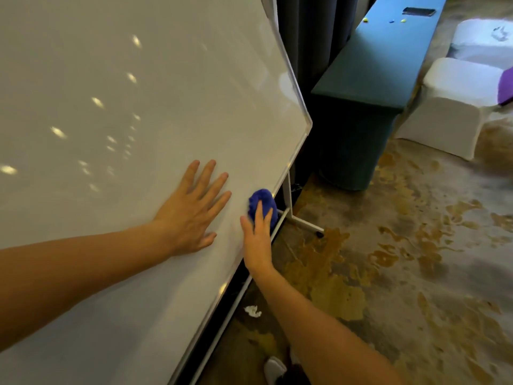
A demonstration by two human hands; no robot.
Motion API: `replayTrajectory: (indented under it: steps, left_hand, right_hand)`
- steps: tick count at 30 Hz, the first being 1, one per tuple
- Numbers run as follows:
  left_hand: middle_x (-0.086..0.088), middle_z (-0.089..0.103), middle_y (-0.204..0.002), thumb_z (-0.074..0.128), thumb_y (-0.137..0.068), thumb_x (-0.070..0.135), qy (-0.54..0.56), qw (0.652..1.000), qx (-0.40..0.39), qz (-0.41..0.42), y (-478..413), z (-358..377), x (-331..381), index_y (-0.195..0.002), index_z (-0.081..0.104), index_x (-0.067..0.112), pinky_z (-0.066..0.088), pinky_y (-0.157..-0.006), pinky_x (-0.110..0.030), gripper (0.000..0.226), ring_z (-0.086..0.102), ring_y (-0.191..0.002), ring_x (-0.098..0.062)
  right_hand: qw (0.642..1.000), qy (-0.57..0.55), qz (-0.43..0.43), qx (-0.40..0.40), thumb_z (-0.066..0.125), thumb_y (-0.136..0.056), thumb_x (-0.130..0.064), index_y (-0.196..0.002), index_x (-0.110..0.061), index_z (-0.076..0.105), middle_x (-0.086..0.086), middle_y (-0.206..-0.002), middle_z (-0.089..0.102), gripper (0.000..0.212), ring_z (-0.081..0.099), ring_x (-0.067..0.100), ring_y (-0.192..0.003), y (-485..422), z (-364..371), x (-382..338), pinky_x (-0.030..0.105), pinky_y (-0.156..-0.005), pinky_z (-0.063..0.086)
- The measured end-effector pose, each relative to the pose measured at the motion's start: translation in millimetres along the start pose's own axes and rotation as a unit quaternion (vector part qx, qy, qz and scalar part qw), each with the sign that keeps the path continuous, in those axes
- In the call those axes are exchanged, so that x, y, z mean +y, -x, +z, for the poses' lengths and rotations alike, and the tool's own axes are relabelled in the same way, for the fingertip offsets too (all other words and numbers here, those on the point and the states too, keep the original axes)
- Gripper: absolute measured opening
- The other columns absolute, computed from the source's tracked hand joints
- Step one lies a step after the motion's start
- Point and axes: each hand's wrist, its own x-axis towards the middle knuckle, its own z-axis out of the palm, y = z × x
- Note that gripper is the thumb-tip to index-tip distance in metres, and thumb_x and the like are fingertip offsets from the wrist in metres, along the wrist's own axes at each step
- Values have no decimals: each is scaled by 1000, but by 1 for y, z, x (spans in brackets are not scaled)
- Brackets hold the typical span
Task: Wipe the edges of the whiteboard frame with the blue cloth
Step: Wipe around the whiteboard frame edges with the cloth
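Note:
A large whiteboard (125,107) on a white stand fills the left of the head view, tilted across the picture. Its silver frame (294,154) runs down the right side and along the lower edge. My left hand (191,209) lies flat on the board, fingers spread, holding nothing. My right hand (258,237) presses a bunched blue cloth (262,200) against the lower frame edge, a little below the board's lower right corner. My fingers cover the near part of the cloth.
The stand's white leg (302,221) with a black caster reaches onto the patterned carpet (402,259). A long green-covered table (383,59) with a phone (418,11) stands behind. White-covered chairs (449,112) sit at the right. Crumpled paper (252,311) lies under the board.

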Motion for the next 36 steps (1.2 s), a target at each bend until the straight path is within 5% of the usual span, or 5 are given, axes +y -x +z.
replayTrajectory:
  steps: [8,17,28,31,36]
  left_hand:
    - [-28,-17,-161,17,-87,71,-24,999,-23,-10,17,12,13,-155,-10,11,-14,-110,-75,95,-23,-140,-60]
    - [-27,-18,-161,14,-91,66,-33,998,-38,32,128,22,30,-155,-10,14,-17,-114,-68,86,-23,-143,-55]
    - [-24,-13,-163,12,-89,69,-62,996,-44,41,350,49,94,-155,-8,17,-13,-114,-70,87,-18,-144,-57]
    - [-24,-15,-163,14,-89,69,-67,995,-52,51,398,50,108,-155,-8,19,-15,-112,-71,86,-19,-143,-57]
    - [-24,-15,-163,14,-90,69,-75,994,-77,36,454,48,115,-156,-7,20,-12,-114,-70,85,-18,-144,-56]
  right_hand:
    - [995,-66,16,-74,46,-74,-85,-131,-78,8,-32,-157,-13,70,-4,-12,-144,168,77,83,20,-115,9]
    - [973,-222,69,8,55,-76,-65,-149,-44,24,-10,-160,28,82,34,10,-140,147,83,66,40,-117,30]
    - [987,-134,78,-39,50,-75,-73,-135,-64,6,-30,-150,21,75,32,-14,-125,455,244,179,-3,-91,25]
    - [986,-136,86,-42,55,-68,-72,-136,-62,15,-21,-146,37,80,45,-15,-114,475,249,179,5,-92,35]
    - [986,-102,133,-11,52,-78,-62,-151,-44,24,4,-155,38,80,41,25,-135,427,219,148,40,-115,31]
